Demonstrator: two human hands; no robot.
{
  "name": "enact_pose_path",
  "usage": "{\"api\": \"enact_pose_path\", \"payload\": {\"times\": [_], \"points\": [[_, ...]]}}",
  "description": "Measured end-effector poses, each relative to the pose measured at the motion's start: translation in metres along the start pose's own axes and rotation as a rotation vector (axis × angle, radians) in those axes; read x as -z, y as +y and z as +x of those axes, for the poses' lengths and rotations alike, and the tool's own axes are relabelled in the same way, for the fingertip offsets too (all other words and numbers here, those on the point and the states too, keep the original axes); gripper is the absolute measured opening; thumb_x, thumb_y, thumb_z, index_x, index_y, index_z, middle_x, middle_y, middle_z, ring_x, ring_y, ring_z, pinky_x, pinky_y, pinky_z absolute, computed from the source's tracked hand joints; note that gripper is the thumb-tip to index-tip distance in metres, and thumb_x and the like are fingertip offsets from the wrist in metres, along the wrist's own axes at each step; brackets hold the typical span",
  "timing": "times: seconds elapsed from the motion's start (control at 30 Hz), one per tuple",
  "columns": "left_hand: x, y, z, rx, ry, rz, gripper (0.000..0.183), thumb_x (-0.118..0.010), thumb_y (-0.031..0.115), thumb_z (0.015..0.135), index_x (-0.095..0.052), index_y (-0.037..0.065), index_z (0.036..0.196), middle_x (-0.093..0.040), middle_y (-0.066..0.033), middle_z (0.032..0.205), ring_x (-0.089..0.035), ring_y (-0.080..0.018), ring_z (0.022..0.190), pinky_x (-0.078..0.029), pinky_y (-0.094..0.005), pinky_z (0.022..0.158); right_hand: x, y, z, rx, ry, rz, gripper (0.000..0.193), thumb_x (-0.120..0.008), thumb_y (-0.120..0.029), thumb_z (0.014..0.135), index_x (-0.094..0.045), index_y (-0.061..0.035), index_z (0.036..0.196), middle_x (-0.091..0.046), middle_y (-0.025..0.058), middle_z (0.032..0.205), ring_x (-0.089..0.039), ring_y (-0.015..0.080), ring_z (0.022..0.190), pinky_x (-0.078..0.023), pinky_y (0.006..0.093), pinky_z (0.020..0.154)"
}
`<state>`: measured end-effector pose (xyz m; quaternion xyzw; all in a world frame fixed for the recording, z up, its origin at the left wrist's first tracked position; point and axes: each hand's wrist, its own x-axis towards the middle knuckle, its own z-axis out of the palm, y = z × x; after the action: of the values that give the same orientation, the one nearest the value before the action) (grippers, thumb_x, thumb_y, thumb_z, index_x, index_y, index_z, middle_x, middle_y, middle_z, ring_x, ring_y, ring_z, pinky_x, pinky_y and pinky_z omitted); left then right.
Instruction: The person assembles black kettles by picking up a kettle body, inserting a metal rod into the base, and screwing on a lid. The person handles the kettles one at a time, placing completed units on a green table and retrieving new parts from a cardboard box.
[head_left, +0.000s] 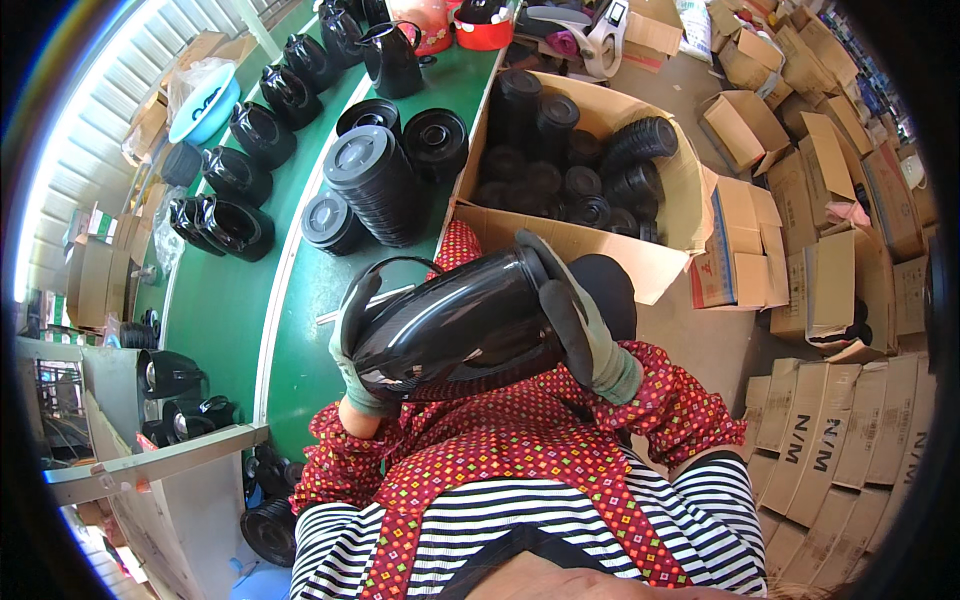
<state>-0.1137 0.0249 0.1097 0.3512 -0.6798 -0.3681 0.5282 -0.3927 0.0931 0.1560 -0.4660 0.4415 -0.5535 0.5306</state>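
Note:
A glossy black jug [460, 325] lies on its side in the air in front of my chest, held between both hands. My left hand [358, 350], in a grey-green glove with dark palm and fingers, is closed round its left end, beside a thin black curved loop. Round the right end, which has a rim, my right hand [582, 325] is wrapped in a matching glove. The jug's underside and some of my fingers are hidden. Just beyond the jug, on the green table [300, 370], stand a tall stack of black round lids [375, 175] and a shorter stack [330, 222].
Several black jugs [265, 135] line the table's left side, near a light-blue basin [206, 105]. An open carton [570, 235] of black round parts adjoins the table's right edge. Cardboard boxes [825, 430] are piled at the right. A metal frame [160, 465] stands at the lower left.

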Motion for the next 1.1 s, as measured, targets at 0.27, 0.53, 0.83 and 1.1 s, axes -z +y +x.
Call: {"api": "enact_pose_path", "payload": {"times": [0.27, 0.53, 0.83, 1.1], "points": [[-0.011, -0.076, -0.034, 0.821, -0.604, -0.803, 0.055, -0.071, 0.007, 0.101, -0.051, -0.001, 0.153, -0.057, -0.0165, 0.153, -0.062, -0.0261, 0.134, -0.051, -0.0421, 0.115, 0.003, -0.035, 0.01, 0.707, -0.328, -0.603, 0.101, -0.08, -0.045, 0.086, -0.035, 0.003, 0.163, -0.035, 0.0281, 0.164, -0.036, 0.0437, 0.153, -0.029, 0.0487, 0.126], [0.015, 0.041, 0.038, -0.405, -0.169, 0.426, 0.063, -0.093, 0.024, 0.08, -0.067, -0.002, 0.13, -0.061, -0.037, 0.139, -0.073, -0.0471, 0.115, -0.062, -0.0474, 0.093, 0.023, 0.044, 0.009, -0.348, -0.075, 0.49, 0.049, -0.038, -0.042, 0.118, -0.053, -0.0052, 0.148, -0.062, 0.006, 0.144, -0.062, 0.0112, 0.12, -0.048, 0.0277, 0.107], [0.014, -0.002, 0.008, 0.057, -0.258, -0.023, 0.072, -0.09, 0.022, 0.081, -0.061, -0.008, 0.139, -0.072, -0.0179, 0.128, -0.072, -0.0278, 0.114, -0.057, -0.04, 0.101, 0.024, 0.004, 0.002, 0.434, -0.245, -0.241, 0.089, -0.064, -0.04, 0.104, -0.019, 0.0014, 0.168, -0.023, 0.0242, 0.172, -0.029, 0.0374, 0.157, -0.024, 0.0445, 0.128], [0.021, 0.059, 0.037, -0.506, -0.288, 0.434, 0.073, -0.094, 0.015, 0.074, -0.062, -0.009, 0.135, -0.07, -0.033, 0.126, -0.077, -0.04, 0.104, -0.063, -0.0426, 0.092, 0.009, -0.008, 0.016, -0.656, -0.09, 0.614, 0.077, -0.053, -0.065, 0.106, -0.051, -0.0033, 0.152, -0.064, 0.0157, 0.145, -0.064, 0.0219, 0.127, -0.049, 0.0349, 0.112]]}}
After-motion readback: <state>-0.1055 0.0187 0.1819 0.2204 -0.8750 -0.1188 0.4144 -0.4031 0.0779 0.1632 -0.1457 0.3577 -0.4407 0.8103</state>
